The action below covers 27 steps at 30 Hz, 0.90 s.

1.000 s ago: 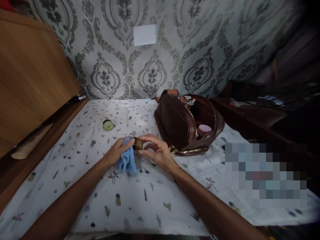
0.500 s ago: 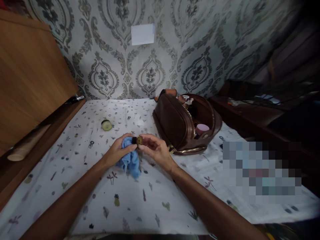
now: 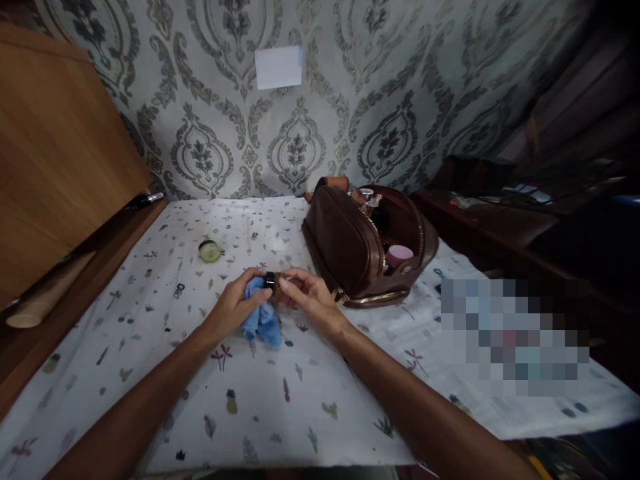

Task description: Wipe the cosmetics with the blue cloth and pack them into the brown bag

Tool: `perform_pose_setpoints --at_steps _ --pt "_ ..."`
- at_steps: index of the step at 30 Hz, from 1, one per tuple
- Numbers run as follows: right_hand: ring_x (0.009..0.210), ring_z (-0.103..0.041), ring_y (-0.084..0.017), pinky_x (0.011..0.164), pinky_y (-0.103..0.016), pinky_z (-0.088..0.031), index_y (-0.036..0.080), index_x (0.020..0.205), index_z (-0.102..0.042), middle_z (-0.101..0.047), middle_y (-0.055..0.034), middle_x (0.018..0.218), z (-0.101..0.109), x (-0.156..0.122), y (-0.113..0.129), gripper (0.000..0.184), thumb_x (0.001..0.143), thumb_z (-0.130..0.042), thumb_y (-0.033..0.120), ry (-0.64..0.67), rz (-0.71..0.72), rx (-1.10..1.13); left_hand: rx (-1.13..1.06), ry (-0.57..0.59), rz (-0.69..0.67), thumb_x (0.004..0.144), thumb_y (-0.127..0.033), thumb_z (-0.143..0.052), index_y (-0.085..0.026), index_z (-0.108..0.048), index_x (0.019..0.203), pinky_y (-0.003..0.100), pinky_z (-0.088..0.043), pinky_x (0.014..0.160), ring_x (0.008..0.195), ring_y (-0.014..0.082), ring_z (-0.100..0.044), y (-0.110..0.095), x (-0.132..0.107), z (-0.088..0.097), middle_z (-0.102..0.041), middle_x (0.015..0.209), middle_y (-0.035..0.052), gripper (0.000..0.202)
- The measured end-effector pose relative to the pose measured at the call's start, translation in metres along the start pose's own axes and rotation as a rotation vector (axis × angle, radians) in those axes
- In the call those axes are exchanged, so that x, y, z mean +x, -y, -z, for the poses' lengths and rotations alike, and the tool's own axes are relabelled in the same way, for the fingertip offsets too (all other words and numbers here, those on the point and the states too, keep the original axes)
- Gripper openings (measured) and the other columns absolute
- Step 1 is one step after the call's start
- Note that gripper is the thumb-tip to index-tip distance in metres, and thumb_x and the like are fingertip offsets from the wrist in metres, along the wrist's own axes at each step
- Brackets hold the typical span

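Note:
My left hand is closed around a crumpled blue cloth and the black end of a small jar. My right hand pinches the jar's brownish-gold end between thumb and fingers. The jar lies sideways between both hands, just above the printed sheet. Part of it is hidden by my fingers, and its label cannot be read. The cloth hangs down below my left fingers. Beyond my left hand, a round yellow-green container with a dark rim rests on the sheet.
An open brown leather bag stands right of my hands, holding a pink-lidded container and small bottles. A wooden cabinet borders the left side. Patterned wallpaper with a white paper is behind. A blurred patch covers the right.
The small jar has turned slightly in my hands, showing more of its black end. My right thumb now covers more of the gold end. The whole view has shifted a little.

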State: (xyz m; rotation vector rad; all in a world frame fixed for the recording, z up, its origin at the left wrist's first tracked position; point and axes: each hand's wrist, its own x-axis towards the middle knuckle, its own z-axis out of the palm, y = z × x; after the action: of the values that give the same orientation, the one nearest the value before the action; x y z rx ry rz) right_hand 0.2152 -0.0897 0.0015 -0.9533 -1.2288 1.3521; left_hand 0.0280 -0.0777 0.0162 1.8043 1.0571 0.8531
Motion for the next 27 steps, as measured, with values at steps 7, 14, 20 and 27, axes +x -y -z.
perform_pose_setpoints --at_steps 7,14,20,27 --pt "0.05 -0.057 -0.013 0.052 -0.025 -0.039 0.017 0.085 -0.063 -0.063 0.0007 0.055 0.0016 -0.0011 0.0008 0.048 0.077 -0.068 0.064 0.06 -0.097 0.03 0.032 0.022 -0.113 0.082 -0.04 -0.068 -0.023 -0.057 0.127 0.03 -0.048 0.088 0.105 0.0226 -0.061 -0.0017 0.0026 0.0043 -0.063 0.119 0.0046 0.049" --pt "0.051 -0.056 -0.012 0.052 -0.025 -0.043 0.018 0.088 -0.063 -0.063 0.0032 0.057 -0.0004 -0.0008 0.0025 0.052 0.067 -0.076 0.063 0.051 -0.069 0.046 0.072 -0.009 -0.08 0.085 -0.045 -0.064 -0.02 -0.059 0.116 0.029 -0.049 0.078 0.087 0.0195 -0.061 -0.0012 0.0014 0.0018 -0.065 0.096 0.0018 0.04" --pt "0.048 -0.056 -0.01 0.046 -0.022 -0.038 0.016 0.071 -0.06 -0.063 0.0006 0.058 -0.0003 -0.002 0.0033 0.051 0.072 -0.07 0.066 0.098 -0.189 0.158 0.084 0.005 -0.167 0.08 -0.038 -0.069 -0.024 -0.056 0.126 0.032 -0.048 0.088 0.102 0.0223 -0.061 -0.0035 0.0028 0.0038 -0.064 0.114 0.0049 0.05" --pt "0.057 -0.061 -0.012 0.055 -0.023 -0.046 0.018 0.089 -0.063 -0.065 0.0026 0.061 -0.002 -0.0011 0.0001 0.053 0.065 -0.079 0.061 0.07 -0.102 0.104 0.097 -0.023 -0.073 0.084 -0.046 -0.064 -0.021 -0.06 0.109 0.028 -0.048 0.076 0.084 0.0185 -0.06 -0.0037 0.0011 0.0026 -0.064 0.093 0.0007 0.036"
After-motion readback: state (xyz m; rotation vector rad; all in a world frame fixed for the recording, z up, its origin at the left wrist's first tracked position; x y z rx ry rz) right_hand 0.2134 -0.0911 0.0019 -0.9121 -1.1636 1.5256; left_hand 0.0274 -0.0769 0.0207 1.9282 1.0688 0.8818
